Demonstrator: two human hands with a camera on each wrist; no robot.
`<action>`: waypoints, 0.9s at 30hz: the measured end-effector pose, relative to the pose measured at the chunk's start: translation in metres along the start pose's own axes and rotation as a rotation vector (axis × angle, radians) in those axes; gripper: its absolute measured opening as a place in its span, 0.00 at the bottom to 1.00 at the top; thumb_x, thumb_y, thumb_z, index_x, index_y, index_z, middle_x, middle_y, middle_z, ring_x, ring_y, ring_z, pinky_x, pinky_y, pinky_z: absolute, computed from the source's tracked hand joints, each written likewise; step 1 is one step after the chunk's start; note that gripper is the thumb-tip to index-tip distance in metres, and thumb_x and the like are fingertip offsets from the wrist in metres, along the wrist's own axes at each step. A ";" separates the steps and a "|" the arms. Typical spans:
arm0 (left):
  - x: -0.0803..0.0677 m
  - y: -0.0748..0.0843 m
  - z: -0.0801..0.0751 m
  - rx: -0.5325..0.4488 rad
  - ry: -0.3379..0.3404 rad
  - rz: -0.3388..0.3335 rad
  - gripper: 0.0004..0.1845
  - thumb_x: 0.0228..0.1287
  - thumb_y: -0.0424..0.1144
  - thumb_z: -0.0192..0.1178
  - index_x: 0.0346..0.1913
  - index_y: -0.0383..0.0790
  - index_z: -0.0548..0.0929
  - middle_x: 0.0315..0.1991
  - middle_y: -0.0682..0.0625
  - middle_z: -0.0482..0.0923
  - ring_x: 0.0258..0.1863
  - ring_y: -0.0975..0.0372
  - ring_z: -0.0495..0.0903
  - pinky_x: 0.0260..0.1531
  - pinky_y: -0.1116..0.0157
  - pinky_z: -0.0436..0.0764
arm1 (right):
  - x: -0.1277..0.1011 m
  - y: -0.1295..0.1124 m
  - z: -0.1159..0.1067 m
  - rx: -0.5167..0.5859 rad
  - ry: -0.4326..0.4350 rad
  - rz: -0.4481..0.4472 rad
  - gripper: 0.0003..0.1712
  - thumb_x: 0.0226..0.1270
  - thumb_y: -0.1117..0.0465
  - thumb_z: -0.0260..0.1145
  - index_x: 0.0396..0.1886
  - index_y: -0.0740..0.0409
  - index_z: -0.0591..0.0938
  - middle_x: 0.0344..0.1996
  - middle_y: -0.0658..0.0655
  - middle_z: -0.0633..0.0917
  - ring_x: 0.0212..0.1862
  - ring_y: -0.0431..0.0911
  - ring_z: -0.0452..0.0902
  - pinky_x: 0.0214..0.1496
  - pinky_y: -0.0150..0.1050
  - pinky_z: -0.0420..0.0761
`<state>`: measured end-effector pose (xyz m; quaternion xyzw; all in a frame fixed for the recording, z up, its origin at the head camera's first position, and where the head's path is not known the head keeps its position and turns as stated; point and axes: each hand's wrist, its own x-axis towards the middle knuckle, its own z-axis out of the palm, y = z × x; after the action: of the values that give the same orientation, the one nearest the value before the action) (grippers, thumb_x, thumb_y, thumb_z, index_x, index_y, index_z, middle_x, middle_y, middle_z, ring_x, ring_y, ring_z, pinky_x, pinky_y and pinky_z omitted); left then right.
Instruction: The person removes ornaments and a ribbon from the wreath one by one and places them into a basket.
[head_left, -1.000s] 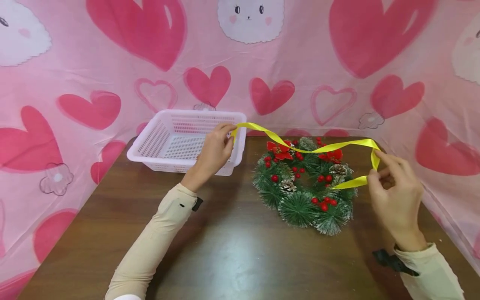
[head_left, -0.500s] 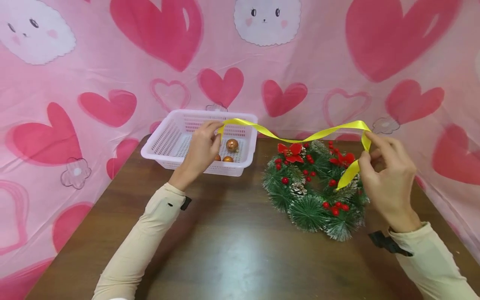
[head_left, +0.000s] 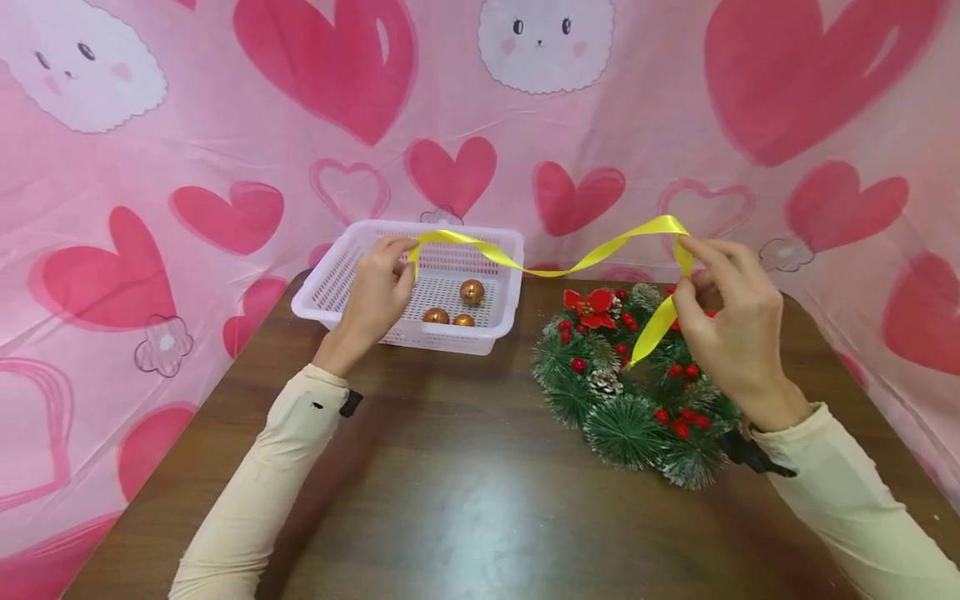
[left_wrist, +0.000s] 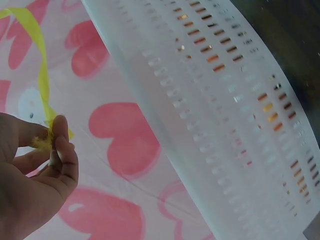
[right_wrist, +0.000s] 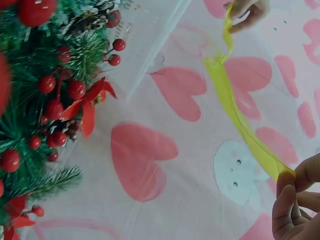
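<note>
A yellow ribbon (head_left: pixel 551 272) hangs in a slack, twisted span between both hands. The left hand (head_left: pixel 375 293) pinches one end above the near left part of the white basket (head_left: pixel 510 312); in the left wrist view a frayed tip of ribbon (left_wrist: pixel 42 75) shows at its fingers. My right hand (head_left: pixel 731 321) pinches the ribbon near its other end, whose short tail droops over the wreath. The green wreath (head_left: pixel 626 429), with red berries, red flowers and pine cones, lies on the table under the right hand, which hides part of it.
Several copper-coloured balls (head_left: pixel 472 292) lie inside the basket, at its right side. The brown wooden table (head_left: pixel 450 483) carries basket and wreath. A pink heart-patterned cloth (head_left: pixel 247 108) hangs behind the table and along its sides.
Both hands have moved left, the right one farther and slightly up, so the ribbon span has shifted left. The balls in the basket have come into view. The head view has turned slightly.
</note>
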<state>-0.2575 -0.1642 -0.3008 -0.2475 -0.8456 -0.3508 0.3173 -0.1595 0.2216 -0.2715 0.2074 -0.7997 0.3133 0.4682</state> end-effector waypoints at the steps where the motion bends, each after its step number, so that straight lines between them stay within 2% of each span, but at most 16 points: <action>1: 0.000 -0.001 -0.002 0.006 0.002 0.001 0.17 0.61 0.22 0.57 0.53 0.22 0.81 0.51 0.33 0.80 0.31 0.52 0.82 0.35 0.58 0.81 | 0.001 -0.001 0.002 0.006 -0.005 -0.004 0.25 0.60 0.77 0.60 0.57 0.63 0.83 0.46 0.67 0.82 0.32 0.25 0.71 0.36 0.17 0.69; 7: 0.001 -0.009 -0.010 0.033 0.021 -0.001 0.17 0.60 0.22 0.57 0.53 0.21 0.81 0.50 0.32 0.80 0.32 0.51 0.81 0.40 0.56 0.79 | 0.009 -0.004 0.013 0.015 -0.010 -0.025 0.25 0.60 0.77 0.60 0.58 0.62 0.83 0.45 0.66 0.82 0.30 0.27 0.70 0.35 0.18 0.69; 11: 0.001 -0.014 -0.015 0.042 0.039 -0.011 0.16 0.60 0.21 0.56 0.52 0.22 0.81 0.50 0.33 0.80 0.29 0.52 0.81 0.36 0.58 0.78 | 0.015 -0.006 0.019 0.019 -0.016 -0.037 0.25 0.61 0.77 0.59 0.58 0.62 0.83 0.45 0.65 0.82 0.30 0.28 0.70 0.35 0.20 0.69; 14: 0.000 -0.019 -0.020 0.059 0.050 -0.018 0.16 0.60 0.21 0.57 0.52 0.22 0.81 0.49 0.34 0.80 0.26 0.54 0.81 0.30 0.61 0.77 | 0.019 -0.007 0.024 0.029 -0.024 -0.044 0.25 0.61 0.76 0.59 0.58 0.62 0.83 0.45 0.65 0.82 0.30 0.29 0.70 0.36 0.21 0.70; 20: -0.001 -0.033 -0.029 0.101 0.056 -0.034 0.16 0.59 0.20 0.57 0.51 0.22 0.82 0.49 0.34 0.81 0.25 0.54 0.81 0.28 0.63 0.76 | 0.028 -0.009 0.038 0.064 -0.041 -0.040 0.24 0.62 0.75 0.61 0.58 0.62 0.83 0.43 0.65 0.82 0.29 0.31 0.71 0.38 0.24 0.70; 25: -0.002 -0.046 -0.037 0.112 0.039 -0.072 0.16 0.59 0.20 0.56 0.51 0.21 0.81 0.49 0.33 0.81 0.24 0.54 0.81 0.26 0.75 0.72 | 0.038 -0.011 0.055 0.126 -0.069 -0.028 0.23 0.62 0.75 0.62 0.58 0.63 0.82 0.44 0.63 0.82 0.28 0.35 0.75 0.40 0.24 0.73; 27: -0.003 -0.051 -0.041 0.122 0.035 -0.090 0.16 0.59 0.20 0.56 0.51 0.20 0.81 0.49 0.32 0.81 0.24 0.53 0.81 0.26 0.77 0.70 | 0.042 -0.011 0.063 0.150 -0.084 -0.021 0.23 0.63 0.75 0.63 0.59 0.63 0.82 0.45 0.63 0.82 0.27 0.35 0.76 0.39 0.23 0.74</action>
<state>-0.2740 -0.2275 -0.3026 -0.1833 -0.8699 -0.3167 0.3306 -0.2111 0.1683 -0.2545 0.2632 -0.7908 0.3585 0.4206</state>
